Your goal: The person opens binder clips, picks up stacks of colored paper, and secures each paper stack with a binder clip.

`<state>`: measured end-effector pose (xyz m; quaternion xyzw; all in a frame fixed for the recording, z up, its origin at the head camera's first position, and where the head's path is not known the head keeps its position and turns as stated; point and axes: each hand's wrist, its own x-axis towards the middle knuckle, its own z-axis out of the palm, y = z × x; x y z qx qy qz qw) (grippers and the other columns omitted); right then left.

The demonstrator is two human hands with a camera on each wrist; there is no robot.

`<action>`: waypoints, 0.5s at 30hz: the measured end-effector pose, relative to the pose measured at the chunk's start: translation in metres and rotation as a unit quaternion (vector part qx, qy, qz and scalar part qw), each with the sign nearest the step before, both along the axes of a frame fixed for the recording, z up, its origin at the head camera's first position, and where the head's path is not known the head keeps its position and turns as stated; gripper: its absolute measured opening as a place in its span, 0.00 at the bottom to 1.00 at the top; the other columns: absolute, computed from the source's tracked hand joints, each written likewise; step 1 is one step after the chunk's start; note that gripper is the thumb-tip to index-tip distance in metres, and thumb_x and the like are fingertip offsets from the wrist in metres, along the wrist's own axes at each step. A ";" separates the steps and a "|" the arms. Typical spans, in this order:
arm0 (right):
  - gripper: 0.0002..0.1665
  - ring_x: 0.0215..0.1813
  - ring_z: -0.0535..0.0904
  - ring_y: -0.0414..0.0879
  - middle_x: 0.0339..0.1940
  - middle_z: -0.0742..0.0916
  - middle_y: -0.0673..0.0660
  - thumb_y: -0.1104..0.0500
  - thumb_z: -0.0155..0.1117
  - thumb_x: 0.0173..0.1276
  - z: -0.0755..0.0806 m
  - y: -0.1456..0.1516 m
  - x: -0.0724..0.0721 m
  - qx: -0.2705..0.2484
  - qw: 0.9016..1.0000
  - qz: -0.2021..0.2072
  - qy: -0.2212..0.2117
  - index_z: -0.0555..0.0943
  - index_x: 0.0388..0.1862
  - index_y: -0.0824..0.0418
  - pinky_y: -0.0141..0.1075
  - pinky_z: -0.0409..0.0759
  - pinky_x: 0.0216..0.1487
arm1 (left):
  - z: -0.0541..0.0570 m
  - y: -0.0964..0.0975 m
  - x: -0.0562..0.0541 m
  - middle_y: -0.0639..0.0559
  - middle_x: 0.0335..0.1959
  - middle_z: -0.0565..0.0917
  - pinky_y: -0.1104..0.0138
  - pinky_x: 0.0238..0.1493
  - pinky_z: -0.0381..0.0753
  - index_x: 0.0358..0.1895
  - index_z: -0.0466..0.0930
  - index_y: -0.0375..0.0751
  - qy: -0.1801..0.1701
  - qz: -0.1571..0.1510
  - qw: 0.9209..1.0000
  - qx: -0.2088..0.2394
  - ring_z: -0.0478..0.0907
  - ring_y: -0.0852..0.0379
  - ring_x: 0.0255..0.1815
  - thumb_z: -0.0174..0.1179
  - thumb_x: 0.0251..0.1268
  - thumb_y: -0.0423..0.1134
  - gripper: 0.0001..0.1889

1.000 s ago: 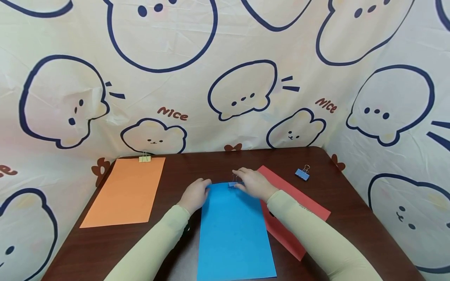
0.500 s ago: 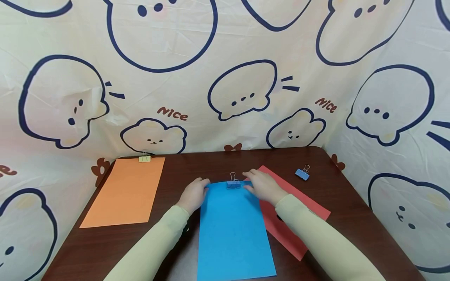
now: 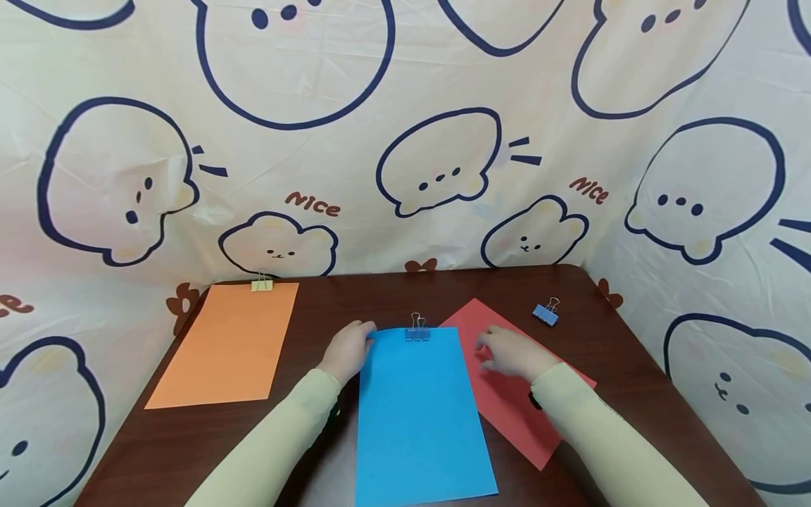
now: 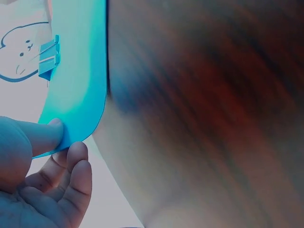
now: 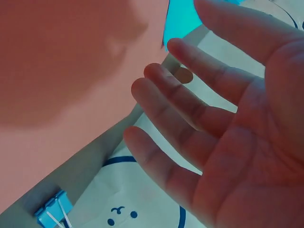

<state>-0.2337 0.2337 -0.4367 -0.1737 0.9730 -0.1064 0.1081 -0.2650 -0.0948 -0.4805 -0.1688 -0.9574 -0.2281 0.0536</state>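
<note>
A blue sheet of paper (image 3: pixel 421 415) lies at the middle of the table with a blue binder clip (image 3: pixel 417 334) on its far edge, the wire handles standing up. At the sheet's far left corner my left hand (image 3: pixel 347 350) pinches the paper; the left wrist view shows the thumb (image 4: pixel 45 135) on top of it and the fingers below. My right hand (image 3: pixel 514 353) hovers over the red sheet (image 3: pixel 507 401), which lies slanted and partly under the blue one. In the right wrist view its fingers (image 5: pixel 178 97) are loosely spread and hold nothing.
An orange sheet (image 3: pixel 222 345) with a pale yellow binder clip (image 3: pixel 262 285) on its far edge lies at the left. A second blue binder clip (image 3: pixel 545 313) rests at the far right of the table (image 3: pixel 355 299). A printed cloth (image 3: pixel 437 239) hangs behind.
My right hand has left the binder clip on the blue sheet and moved right, over the red sheet. The left hand has stayed at the corner.
</note>
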 end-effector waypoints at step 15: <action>0.25 0.47 0.78 0.48 0.51 0.81 0.57 0.55 0.81 0.60 -0.012 0.012 0.007 -0.003 0.999 -0.005 -0.038 0.83 0.54 0.57 0.46 0.84 0.50 | 0.000 0.000 -0.001 0.44 0.39 0.84 0.55 0.48 0.86 0.48 0.83 0.36 -0.011 0.019 1.000 0.004 0.82 0.48 0.42 0.65 0.70 0.31 0.07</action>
